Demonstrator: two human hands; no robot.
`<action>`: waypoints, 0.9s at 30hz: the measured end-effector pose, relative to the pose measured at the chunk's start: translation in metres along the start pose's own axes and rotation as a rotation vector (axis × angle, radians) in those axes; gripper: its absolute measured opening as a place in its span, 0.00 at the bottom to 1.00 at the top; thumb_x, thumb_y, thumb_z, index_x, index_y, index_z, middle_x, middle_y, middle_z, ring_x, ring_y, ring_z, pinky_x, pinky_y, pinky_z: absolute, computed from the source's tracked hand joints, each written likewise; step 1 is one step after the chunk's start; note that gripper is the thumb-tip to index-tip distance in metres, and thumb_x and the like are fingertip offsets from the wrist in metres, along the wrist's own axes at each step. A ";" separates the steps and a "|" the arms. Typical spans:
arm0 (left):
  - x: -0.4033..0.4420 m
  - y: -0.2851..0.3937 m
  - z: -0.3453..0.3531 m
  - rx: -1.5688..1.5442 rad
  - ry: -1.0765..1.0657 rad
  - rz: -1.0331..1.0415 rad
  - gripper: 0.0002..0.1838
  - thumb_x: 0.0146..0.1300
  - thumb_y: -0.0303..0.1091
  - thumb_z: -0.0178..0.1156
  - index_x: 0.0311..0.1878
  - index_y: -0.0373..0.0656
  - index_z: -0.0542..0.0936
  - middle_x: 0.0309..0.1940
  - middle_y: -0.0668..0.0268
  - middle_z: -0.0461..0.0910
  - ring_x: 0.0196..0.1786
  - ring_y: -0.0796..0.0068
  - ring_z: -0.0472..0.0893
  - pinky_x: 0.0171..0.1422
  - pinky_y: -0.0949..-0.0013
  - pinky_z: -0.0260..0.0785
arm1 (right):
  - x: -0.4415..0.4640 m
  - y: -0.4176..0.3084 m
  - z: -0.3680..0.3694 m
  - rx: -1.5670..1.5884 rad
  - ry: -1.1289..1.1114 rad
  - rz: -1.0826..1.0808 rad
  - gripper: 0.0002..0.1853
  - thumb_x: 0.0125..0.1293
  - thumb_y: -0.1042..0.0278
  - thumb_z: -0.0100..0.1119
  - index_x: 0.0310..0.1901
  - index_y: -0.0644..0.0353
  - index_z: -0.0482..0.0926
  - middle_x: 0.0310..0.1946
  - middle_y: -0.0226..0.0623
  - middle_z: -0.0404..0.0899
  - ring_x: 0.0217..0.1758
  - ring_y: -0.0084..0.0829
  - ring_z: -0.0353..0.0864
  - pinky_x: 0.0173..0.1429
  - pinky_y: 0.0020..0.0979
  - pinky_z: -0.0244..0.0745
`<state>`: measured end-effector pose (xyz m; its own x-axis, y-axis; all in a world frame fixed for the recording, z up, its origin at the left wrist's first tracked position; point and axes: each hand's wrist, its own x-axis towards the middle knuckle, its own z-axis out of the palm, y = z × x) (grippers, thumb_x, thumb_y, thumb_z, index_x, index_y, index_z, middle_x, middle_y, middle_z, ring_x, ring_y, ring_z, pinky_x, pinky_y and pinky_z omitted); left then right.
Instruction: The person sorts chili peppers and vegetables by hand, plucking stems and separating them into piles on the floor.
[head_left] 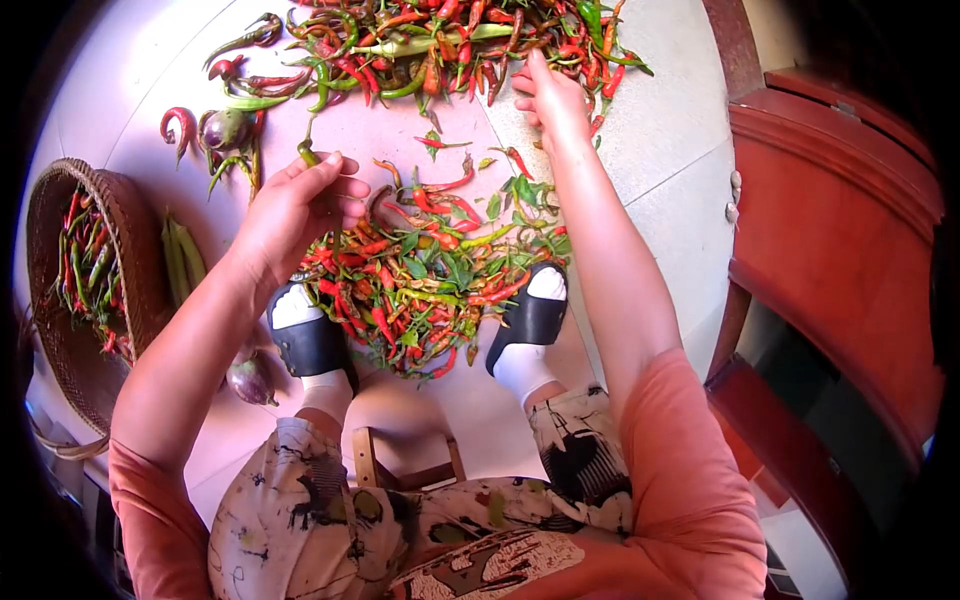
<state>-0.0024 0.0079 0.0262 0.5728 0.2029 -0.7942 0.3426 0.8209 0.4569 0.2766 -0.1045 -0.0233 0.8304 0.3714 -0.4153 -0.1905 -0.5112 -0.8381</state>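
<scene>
My left hand (308,195) is closed, pinching a small green chili pepper (307,152) between thumb and fingertips. It hangs above the left edge of a heap of red and green chilies (420,275) mixed with leaves, lying on the floor between my feet. Farther forward, my right hand (553,100) reaches to the near edge of a larger chili pile (440,50). Its fingers are loosely bent and apart beside red chilies, and nothing shows clearly in them. A few loose chilies (440,143) lie between the two piles.
On the left stands a woven basket (150,240) with chilies inside. Near it are a purple eggplant (251,380), another round eggplant (226,130) and long green pods (182,258). Red wooden furniture (835,250) borders the right side. A wooden stool (365,458) is under me.
</scene>
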 end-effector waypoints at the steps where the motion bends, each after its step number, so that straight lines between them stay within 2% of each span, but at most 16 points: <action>1: 0.001 -0.003 0.000 -0.006 0.002 -0.001 0.13 0.70 0.40 0.48 0.46 0.40 0.73 0.35 0.63 0.80 0.34 0.74 0.80 0.43 0.68 0.73 | 0.007 -0.004 0.006 0.020 -0.047 0.153 0.20 0.63 0.51 0.58 0.38 0.65 0.78 0.26 0.33 0.79 0.18 0.18 0.70 0.20 0.22 0.60; 2: 0.001 -0.004 0.000 -0.013 0.007 0.000 0.13 0.70 0.40 0.48 0.46 0.40 0.73 0.34 0.63 0.80 0.32 0.74 0.79 0.41 0.69 0.72 | 0.012 -0.007 0.013 0.040 -0.096 0.306 0.21 0.63 0.50 0.58 0.37 0.65 0.78 0.26 0.33 0.79 0.18 0.18 0.70 0.19 0.21 0.58; 3: 0.000 -0.003 0.003 0.002 0.017 -0.008 0.12 0.70 0.39 0.48 0.46 0.40 0.73 0.33 0.64 0.80 0.32 0.75 0.79 0.41 0.69 0.72 | 0.014 -0.010 0.018 0.047 -0.108 0.326 0.16 0.64 0.53 0.59 0.38 0.60 0.77 0.29 0.30 0.80 0.18 0.15 0.67 0.17 0.16 0.54; 6: -0.003 0.000 0.006 0.011 0.013 0.009 0.12 0.70 0.38 0.47 0.46 0.40 0.74 0.33 0.64 0.80 0.31 0.75 0.78 0.41 0.70 0.71 | 0.022 -0.010 0.025 0.107 -0.165 0.269 0.12 0.62 0.56 0.60 0.35 0.57 0.77 0.26 0.29 0.80 0.18 0.15 0.66 0.18 0.16 0.54; 7: -0.003 0.000 0.005 0.008 0.015 0.010 0.12 0.70 0.38 0.47 0.46 0.40 0.74 0.33 0.64 0.80 0.31 0.75 0.78 0.41 0.70 0.71 | 0.026 -0.010 0.023 0.138 -0.201 0.326 0.08 0.62 0.62 0.60 0.34 0.57 0.77 0.25 0.28 0.80 0.18 0.14 0.66 0.18 0.16 0.55; 8: -0.003 -0.001 0.002 0.007 0.018 0.021 0.12 0.70 0.37 0.47 0.46 0.40 0.73 0.33 0.65 0.80 0.31 0.76 0.78 0.41 0.70 0.71 | 0.028 -0.009 0.018 0.137 -0.204 0.324 0.08 0.62 0.62 0.60 0.34 0.57 0.77 0.25 0.28 0.80 0.18 0.14 0.66 0.18 0.16 0.55; 10: -0.002 -0.002 -0.002 0.007 0.019 0.029 0.12 0.69 0.37 0.47 0.47 0.40 0.73 0.33 0.65 0.80 0.31 0.76 0.78 0.40 0.71 0.71 | 0.024 -0.013 0.006 0.527 -0.388 0.498 0.05 0.61 0.66 0.59 0.35 0.57 0.77 0.26 0.29 0.80 0.18 0.13 0.66 0.20 0.17 0.56; 11: -0.002 -0.002 -0.004 0.000 0.029 0.031 0.11 0.69 0.36 0.47 0.47 0.40 0.73 0.33 0.65 0.79 0.31 0.76 0.78 0.40 0.71 0.71 | 0.019 -0.013 0.001 0.581 -0.350 0.498 0.08 0.62 0.68 0.55 0.40 0.60 0.76 0.26 0.29 0.79 0.19 0.14 0.65 0.22 0.18 0.57; 12: -0.002 -0.002 -0.005 -0.008 0.038 0.034 0.11 0.69 0.36 0.47 0.47 0.40 0.73 0.32 0.65 0.79 0.31 0.76 0.78 0.39 0.71 0.70 | 0.014 -0.012 -0.005 0.580 -0.350 0.496 0.08 0.62 0.68 0.55 0.40 0.60 0.76 0.26 0.29 0.79 0.19 0.14 0.65 0.22 0.18 0.57; 14: -0.003 -0.002 -0.004 -0.012 0.040 0.034 0.11 0.69 0.36 0.47 0.47 0.40 0.73 0.32 0.65 0.79 0.31 0.76 0.78 0.39 0.71 0.70 | 0.006 -0.001 -0.020 0.770 -0.552 0.508 0.11 0.63 0.66 0.51 0.44 0.61 0.76 0.25 0.28 0.76 0.21 0.16 0.64 0.24 0.20 0.58; 15: -0.003 -0.001 -0.003 -0.014 0.042 0.034 0.11 0.69 0.36 0.47 0.47 0.40 0.73 0.32 0.65 0.79 0.31 0.76 0.78 0.39 0.71 0.70 | 0.001 0.004 -0.026 0.808 -0.613 0.515 0.14 0.63 0.66 0.51 0.49 0.60 0.76 0.27 0.28 0.76 0.22 0.17 0.64 0.25 0.20 0.59; 18: -0.001 -0.002 0.000 -0.038 0.013 0.035 0.11 0.68 0.36 0.48 0.46 0.40 0.73 0.32 0.65 0.79 0.30 0.76 0.78 0.39 0.71 0.70 | -0.025 0.021 -0.032 0.691 -0.556 0.464 0.18 0.64 0.66 0.51 0.54 0.63 0.71 0.30 0.29 0.75 0.21 0.16 0.63 0.24 0.16 0.58; 19: -0.001 -0.002 0.003 -0.037 0.017 0.035 0.11 0.68 0.36 0.48 0.46 0.40 0.73 0.32 0.65 0.79 0.30 0.76 0.78 0.39 0.71 0.70 | -0.030 0.028 -0.032 0.582 -0.527 0.506 0.18 0.63 0.65 0.52 0.54 0.62 0.71 0.30 0.28 0.75 0.22 0.15 0.64 0.25 0.17 0.59; 23: 0.000 -0.001 0.010 -0.018 0.021 0.027 0.11 0.68 0.36 0.50 0.46 0.40 0.74 0.31 0.65 0.79 0.30 0.76 0.78 0.39 0.71 0.71 | -0.057 0.029 -0.029 0.449 -0.485 0.408 0.14 0.65 0.69 0.51 0.51 0.60 0.74 0.30 0.29 0.76 0.22 0.15 0.66 0.25 0.19 0.60; 25: 0.002 -0.002 0.012 -0.022 0.012 0.024 0.11 0.68 0.36 0.50 0.46 0.40 0.74 0.31 0.64 0.80 0.30 0.75 0.78 0.39 0.71 0.71 | -0.061 0.033 -0.026 0.337 -0.373 0.266 0.12 0.65 0.67 0.51 0.49 0.58 0.75 0.28 0.29 0.76 0.20 0.15 0.66 0.23 0.18 0.62; 27: 0.006 -0.005 0.014 -0.026 0.000 0.021 0.11 0.68 0.36 0.50 0.45 0.39 0.74 0.31 0.64 0.80 0.30 0.75 0.78 0.39 0.71 0.71 | -0.066 0.038 -0.027 0.351 -0.393 0.332 0.13 0.66 0.68 0.49 0.50 0.59 0.74 0.28 0.29 0.76 0.19 0.16 0.66 0.23 0.19 0.62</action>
<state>0.0098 -0.0029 0.0251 0.5797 0.2207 -0.7844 0.3106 0.8301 0.4631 0.2287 -0.1694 -0.0186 0.4553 0.5279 -0.7170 -0.6215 -0.3881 -0.6805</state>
